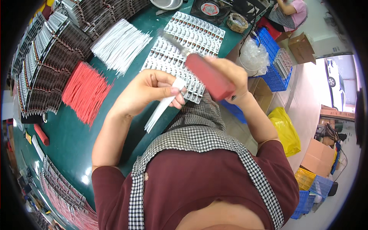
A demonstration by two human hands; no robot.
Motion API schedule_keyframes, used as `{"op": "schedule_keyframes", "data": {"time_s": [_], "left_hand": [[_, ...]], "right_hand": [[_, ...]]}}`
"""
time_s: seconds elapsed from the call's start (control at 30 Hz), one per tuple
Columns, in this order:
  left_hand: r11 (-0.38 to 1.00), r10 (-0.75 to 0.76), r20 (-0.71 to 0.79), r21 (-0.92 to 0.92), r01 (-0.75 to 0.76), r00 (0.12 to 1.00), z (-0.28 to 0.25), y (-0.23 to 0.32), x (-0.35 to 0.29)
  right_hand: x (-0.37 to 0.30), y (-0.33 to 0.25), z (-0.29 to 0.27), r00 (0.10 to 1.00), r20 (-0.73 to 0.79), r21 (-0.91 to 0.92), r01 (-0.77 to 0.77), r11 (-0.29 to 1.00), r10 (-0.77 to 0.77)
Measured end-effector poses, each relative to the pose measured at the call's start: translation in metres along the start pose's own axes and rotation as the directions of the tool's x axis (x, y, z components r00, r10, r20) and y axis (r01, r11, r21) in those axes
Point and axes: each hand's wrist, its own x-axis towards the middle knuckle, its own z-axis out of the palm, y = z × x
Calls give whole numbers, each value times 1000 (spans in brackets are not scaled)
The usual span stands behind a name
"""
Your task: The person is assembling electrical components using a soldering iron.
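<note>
My left hand (147, 92) is closed around a small bundle of white wires (157, 115), pinched between thumb and fingers; their lower ends hang over the table edge. My right hand (232, 78) grips a red-handled soldering iron (207, 74), smeared by motion, its metal shaft pointing up and left. Under the shaft lies a pale panel (191, 34) with rows of small silver and dark parts. Loose white wires (120, 44) are piled left of that panel, and red wires (86, 92) lie farther left.
Tall stacks of similar panels (50, 61) fill the green table's (69, 142) left side. A metal bowl (167, 4), a black fan-like device (211, 9) and a tape roll (237, 22) stand at the back. At right are blue crates (274, 57), a yellow bag (283, 130) and another person (289, 15).
</note>
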Motion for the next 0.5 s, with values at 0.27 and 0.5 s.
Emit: {"op": "schedule_keyframes", "data": {"time_s": [0.27,0.5], "left_hand": [[754,279,-438,651,88,854,-126,44,37],[324,356,-420,894,311,835,-174,34,88]], "right_hand": [[-40,-4,7,741,-195,372,-551,747,643],[-53,-2,10,629,-134,483,-634,604,766]]}}
